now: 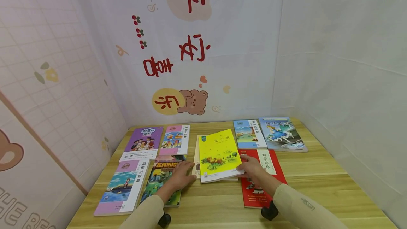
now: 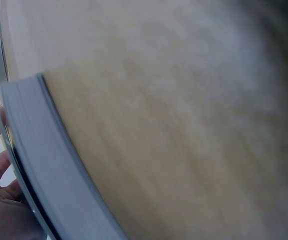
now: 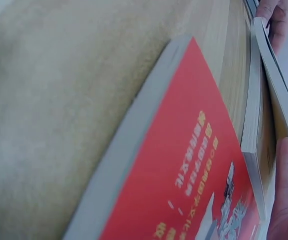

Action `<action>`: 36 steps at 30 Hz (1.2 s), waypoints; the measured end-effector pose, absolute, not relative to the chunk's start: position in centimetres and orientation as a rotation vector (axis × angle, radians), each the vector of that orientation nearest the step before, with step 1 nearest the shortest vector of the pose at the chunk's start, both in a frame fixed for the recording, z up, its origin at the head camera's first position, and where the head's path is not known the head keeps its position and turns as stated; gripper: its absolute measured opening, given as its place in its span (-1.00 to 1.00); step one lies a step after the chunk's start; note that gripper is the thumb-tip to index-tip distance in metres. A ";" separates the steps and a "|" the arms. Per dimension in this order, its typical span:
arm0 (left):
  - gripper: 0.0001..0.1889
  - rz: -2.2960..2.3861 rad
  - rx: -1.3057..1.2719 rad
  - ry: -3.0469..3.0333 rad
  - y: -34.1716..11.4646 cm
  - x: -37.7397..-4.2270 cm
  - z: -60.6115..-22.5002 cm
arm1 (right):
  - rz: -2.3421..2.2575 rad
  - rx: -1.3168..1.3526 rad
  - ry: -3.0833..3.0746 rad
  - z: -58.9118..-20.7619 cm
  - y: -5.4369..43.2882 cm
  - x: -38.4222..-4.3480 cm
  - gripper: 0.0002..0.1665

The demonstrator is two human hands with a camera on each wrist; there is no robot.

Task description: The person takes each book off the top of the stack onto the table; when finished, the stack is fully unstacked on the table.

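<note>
A yellow book (image 1: 220,153) with a white strip along its bottom lies tilted over a cream-coloured book (image 1: 196,162), mostly hidden underneath. My right hand (image 1: 252,169) grips the yellow book at its lower right corner, thumb on the cover; in the right wrist view its fingers (image 3: 286,172) are at the raised edge. My left hand (image 1: 182,175) is by the cream book's left edge, thumb and fingers apart, above a green dinosaur book (image 1: 162,181). Under my right forearm lies a red book (image 1: 276,163).
Along the left of the wooden table (image 1: 210,209) lie a purple book (image 1: 143,140), a pink-and-white book (image 1: 175,140) and a lake-cover book (image 1: 122,186). At the back right are a blue-and-white book (image 1: 249,134) and a blue fairy-tale book (image 1: 282,133). Printed cloth (image 1: 241,63) hangs around the table.
</note>
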State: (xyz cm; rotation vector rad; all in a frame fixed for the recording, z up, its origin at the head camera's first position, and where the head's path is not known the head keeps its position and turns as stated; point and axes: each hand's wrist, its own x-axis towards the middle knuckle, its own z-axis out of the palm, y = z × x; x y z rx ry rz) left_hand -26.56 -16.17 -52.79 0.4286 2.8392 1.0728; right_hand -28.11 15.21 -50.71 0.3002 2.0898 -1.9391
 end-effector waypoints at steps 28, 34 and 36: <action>-0.43 1.086 0.449 2.837 -16.0 -26.4 -52.5 | -2.080 0.130 2.085 -48.8 18.7 -26.1 -0.23; -0.43 1.098 0.446 2.836 -16.0 -26.2 -52.4 | -2.122 0.087 2.017 -48.3 21.2 -25.6 -0.17; -0.42 1.097 0.440 2.834 -16.0 -26.2 -52.4 | -2.133 0.072 1.999 -48.1 22.0 -25.3 -0.15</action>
